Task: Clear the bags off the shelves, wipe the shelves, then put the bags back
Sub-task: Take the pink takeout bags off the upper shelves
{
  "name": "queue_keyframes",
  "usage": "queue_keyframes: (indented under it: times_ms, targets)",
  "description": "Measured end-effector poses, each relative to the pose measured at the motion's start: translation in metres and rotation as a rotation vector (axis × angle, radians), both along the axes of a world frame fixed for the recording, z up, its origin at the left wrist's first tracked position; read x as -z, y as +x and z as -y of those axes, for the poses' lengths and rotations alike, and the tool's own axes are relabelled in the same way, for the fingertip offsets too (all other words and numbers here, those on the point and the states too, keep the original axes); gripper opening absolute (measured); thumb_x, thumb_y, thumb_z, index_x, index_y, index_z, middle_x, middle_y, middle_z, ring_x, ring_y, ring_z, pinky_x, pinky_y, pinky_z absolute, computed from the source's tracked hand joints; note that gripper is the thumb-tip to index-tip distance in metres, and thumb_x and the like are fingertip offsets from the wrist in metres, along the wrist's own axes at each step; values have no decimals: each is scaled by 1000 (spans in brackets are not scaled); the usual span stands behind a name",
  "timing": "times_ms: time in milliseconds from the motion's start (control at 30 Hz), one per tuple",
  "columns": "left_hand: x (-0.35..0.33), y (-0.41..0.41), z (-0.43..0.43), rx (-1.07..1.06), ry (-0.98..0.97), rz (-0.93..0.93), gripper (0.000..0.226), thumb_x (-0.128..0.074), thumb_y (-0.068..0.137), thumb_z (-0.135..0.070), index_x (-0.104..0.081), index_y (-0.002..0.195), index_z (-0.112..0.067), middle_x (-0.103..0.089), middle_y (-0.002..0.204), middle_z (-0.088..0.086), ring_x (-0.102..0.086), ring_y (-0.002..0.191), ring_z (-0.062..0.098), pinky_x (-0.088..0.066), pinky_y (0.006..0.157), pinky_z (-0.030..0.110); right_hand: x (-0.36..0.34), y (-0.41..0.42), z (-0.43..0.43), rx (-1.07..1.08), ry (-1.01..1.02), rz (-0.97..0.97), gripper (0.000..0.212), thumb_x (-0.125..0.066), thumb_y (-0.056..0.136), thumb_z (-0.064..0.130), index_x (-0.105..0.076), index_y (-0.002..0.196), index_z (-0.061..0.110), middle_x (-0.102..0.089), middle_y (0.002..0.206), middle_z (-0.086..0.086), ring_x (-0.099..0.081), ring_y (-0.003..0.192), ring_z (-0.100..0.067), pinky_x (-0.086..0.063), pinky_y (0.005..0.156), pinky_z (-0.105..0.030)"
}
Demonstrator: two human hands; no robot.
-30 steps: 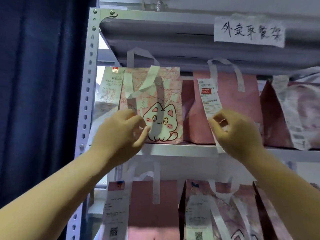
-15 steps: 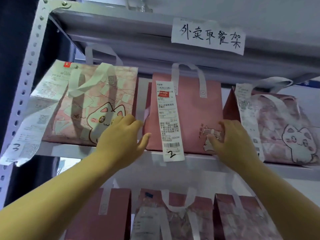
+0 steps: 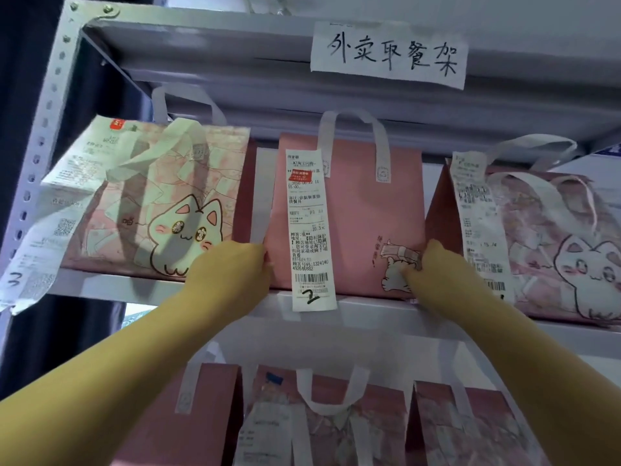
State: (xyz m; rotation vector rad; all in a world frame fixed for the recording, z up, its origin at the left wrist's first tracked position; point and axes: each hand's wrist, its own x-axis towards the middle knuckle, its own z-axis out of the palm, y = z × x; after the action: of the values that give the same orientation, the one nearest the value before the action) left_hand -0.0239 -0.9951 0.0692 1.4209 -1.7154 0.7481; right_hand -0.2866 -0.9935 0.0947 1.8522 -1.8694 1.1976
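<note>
Six bags [image 3: 363, 210], three above, three below; two hands [image 3: 232, 269]; one handwritten sign [image 3: 389, 55].

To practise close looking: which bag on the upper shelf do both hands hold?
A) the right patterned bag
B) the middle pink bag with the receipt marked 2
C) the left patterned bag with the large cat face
B: the left hand and right hand grip the lower side edges of the middle pink bag.

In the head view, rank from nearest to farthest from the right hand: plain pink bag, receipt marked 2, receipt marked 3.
1. The plain pink bag, middle: the right hand grips it.
2. The receipt marked 2, on that bag's front.
3. The receipt marked 3, far left.
</note>
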Motion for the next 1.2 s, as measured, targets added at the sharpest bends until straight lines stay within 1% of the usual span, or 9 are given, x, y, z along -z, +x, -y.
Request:
queue_keyframes:
  times_ms: [100, 167, 333, 567, 700, 833, 967, 1067, 1200]
  targets:
    - [1, 0, 4, -10, -4, -6, 21, -44, 91, -27, -51, 75, -15, -62, 78, 8, -55, 69, 30, -43, 57, 32, 0, 0, 3, -34, 7, 9, 11, -47, 89, 9, -38, 89, 4, -39, 71, -4, -37, 59, -15, -25, 47, -26]
    - [2, 0, 5, -18, -7, -10, 21, -46, 91, -28, -46, 74, -17, -62, 79, 8, -52, 68, 29, -38, 56, 31, 2, 1, 5, -35, -30, -12, 8, -46, 88, 7, -40, 90, 2, -44, 79, -9, -40, 66, -20, -25, 49, -28]
    - [3, 3, 5, -48, -70, -33, 21, -46, 91, -30, -60, 88, -14, -59, 77, 5, -49, 67, 28, -36, 56, 30, 11, -3, 5, -30, -129, -35, 8, -49, 87, 12, -44, 87, 5, -51, 88, -14, -47, 75, -28, -33, 61, -30]
    - [8, 8, 1, -30, -108, -47, 25, -44, 91, -34, -60, 87, -15, -64, 79, 5, -54, 70, 28, -37, 54, 30, 12, -2, 0, 2, -151, -154, 13, -51, 85, 8, -52, 95, 0, -50, 93, -15, -48, 82, -30, -37, 63, -33]
    - [8, 8, -1, -18, -89, -52, 27, -43, 92, -34, -59, 85, -14, -64, 79, 6, -55, 70, 29, -41, 55, 31, 12, -2, -3, -12, -179, -61, 17, -54, 83, 11, -51, 97, 1, -49, 92, -13, -44, 76, -27, -33, 64, -32]
    - [6, 11, -6, 40, -95, -106, 22, -49, 90, -31, -60, 89, -12, -66, 82, 8, -57, 75, 31, -47, 62, 36, 10, -4, -8, -17, -204, -111, 27, -57, 83, 19, -53, 105, 4, -55, 99, -14, -50, 85, -29, -41, 72, -35]
    - [5, 15, -20, 155, -209, -167, 21, -56, 89, -26, -63, 102, -12, -69, 91, 5, -61, 81, 28, -52, 68, 40, 10, -3, -26, -59, -413, -157, 42, -63, 84, 29, -54, 117, 5, -56, 106, -12, -52, 89, -24, -40, 78, -32]
    - [2, 18, -33, 206, -281, -113, 20, -58, 88, -23, -63, 104, -12, -70, 93, 3, -62, 80, 27, -52, 66, 38, 10, -2, -43, -144, -565, -239, 34, -67, 84, 24, -59, 110, 4, -61, 97, -10, -54, 78, -18, -46, 73, -32]
    - [-5, 14, -52, 275, -320, -90, 20, -59, 87, -26, -64, 102, -13, -69, 90, 0, -61, 75, 24, -54, 63, 39, 11, -2, -63, -152, -590, -299, 22, -67, 83, 23, -62, 98, 7, -59, 80, -2, -55, 65, -17, -50, 62, -31]
